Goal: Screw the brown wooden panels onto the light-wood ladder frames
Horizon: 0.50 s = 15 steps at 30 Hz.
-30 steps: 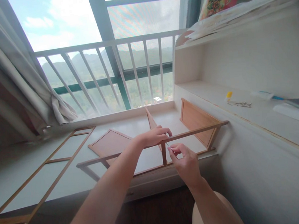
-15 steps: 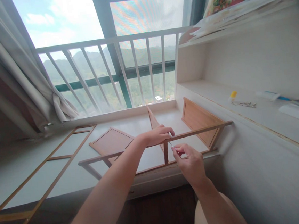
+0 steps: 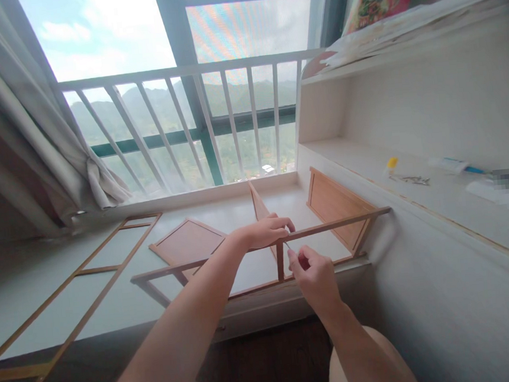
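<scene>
A thin wooden frame [image 3: 337, 224] stands upright on the pale window ledge [image 3: 112, 298], with a top rail, a bottom rail and a short centre post. My left hand [image 3: 264, 232] is closed over the top rail just above that post. My right hand [image 3: 310, 272] is pinched on a slim metal tool [image 3: 287, 246] with a reddish handle; its tip points up at the joint of post and rail.
A second wooden frame [image 3: 73, 290] lies flat at the left of the ledge. Wooden panels [image 3: 188, 242] lie or lean behind the upright frame, one [image 3: 333, 202] against the white shelf unit. Loose screws [image 3: 407, 179] and tubes sit on the right shelf. A curtain hangs left.
My right hand first came back and lower, now closing on the tool, then moved up toward the post again. The left hand has kept its grip on the rail.
</scene>
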Available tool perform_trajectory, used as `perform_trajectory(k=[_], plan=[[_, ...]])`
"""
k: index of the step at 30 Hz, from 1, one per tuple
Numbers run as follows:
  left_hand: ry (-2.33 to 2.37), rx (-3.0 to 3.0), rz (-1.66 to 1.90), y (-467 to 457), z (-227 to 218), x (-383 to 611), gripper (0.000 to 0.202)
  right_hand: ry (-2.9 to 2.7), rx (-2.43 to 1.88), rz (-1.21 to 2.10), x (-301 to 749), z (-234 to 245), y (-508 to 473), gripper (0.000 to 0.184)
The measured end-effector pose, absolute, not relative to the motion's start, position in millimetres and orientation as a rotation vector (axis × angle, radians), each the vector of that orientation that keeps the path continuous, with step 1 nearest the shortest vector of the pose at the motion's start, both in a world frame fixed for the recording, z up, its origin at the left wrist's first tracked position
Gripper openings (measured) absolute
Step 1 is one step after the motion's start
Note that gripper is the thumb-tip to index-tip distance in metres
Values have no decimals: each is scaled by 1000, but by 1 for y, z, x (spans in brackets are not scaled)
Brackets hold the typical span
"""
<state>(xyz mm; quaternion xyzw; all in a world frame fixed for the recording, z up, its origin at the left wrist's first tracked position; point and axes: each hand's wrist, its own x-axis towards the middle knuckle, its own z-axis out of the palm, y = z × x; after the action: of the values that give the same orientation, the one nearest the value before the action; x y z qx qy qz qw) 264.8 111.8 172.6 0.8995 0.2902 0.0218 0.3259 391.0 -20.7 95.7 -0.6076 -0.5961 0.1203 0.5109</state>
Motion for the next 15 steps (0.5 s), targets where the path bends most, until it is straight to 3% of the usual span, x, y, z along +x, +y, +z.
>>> perform_trajectory(k=[3, 10, 15], plan=[[763, 2363, 56, 112, 173, 265, 29, -1386, -1412, 476, 385, 92, -18, 46], [779, 2380, 48, 111, 173, 264, 30, -808, -965, 1286, 360, 89, -16, 51], [781, 2372, 60, 110, 174, 265, 29, -697, -824, 1338, 352, 91, -16, 53]])
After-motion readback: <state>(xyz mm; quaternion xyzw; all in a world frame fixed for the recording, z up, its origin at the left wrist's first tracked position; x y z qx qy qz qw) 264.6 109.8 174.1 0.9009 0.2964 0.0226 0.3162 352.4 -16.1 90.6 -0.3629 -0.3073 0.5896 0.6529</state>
